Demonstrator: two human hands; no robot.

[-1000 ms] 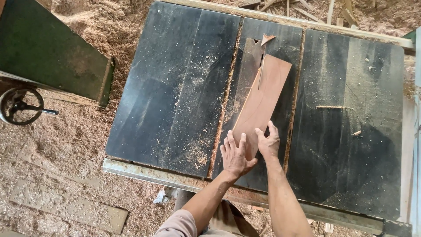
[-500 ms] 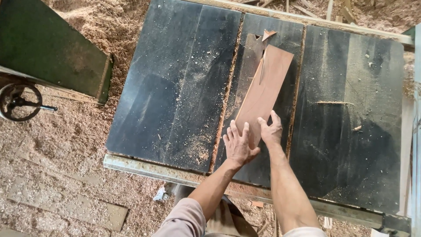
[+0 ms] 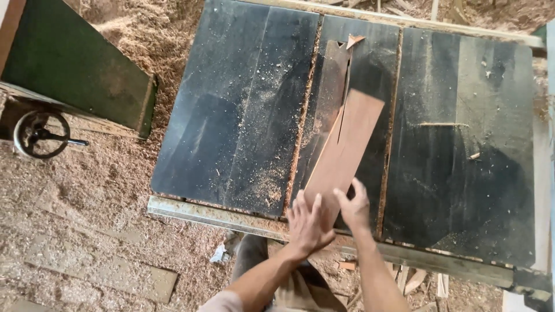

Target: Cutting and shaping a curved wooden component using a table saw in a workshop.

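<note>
Near edge of counter (image 3: 231,115): both hands on the near end of a reddish-brown wooden board (image 3: 341,153). Left hand (image 3: 306,222) lies flat, fingers spread, palm pressing the board's near-left corner, not clenched. Right hand (image 3: 354,205) sits just beside it on the board's near-right edge, fingers curled over the end, gripping lightly. Hands nearly touching each other.

Board lies flat on the dark counter, roughly mid-width, angled slightly so its far end leans right. A narrow slit runs lengthwise through its far half, splitting off a thin strip on the left. Near end overhangs or meets the metal front rail (image 3: 219,215); cannot tell which.

Beyond the board, a darker insert plate (image 3: 329,81) continues the same line toward the far edge, with a small triangular wood offcut (image 3: 354,40) at its far end. Sawdust is scattered over the left-centre of the counter. A thin wood sliver (image 3: 442,124) lies well to the right.

Off the counter, left: green metal panel (image 3: 75,69) and a handwheel (image 3: 39,134), on a sawdust-covered floor (image 3: 87,231).
</note>
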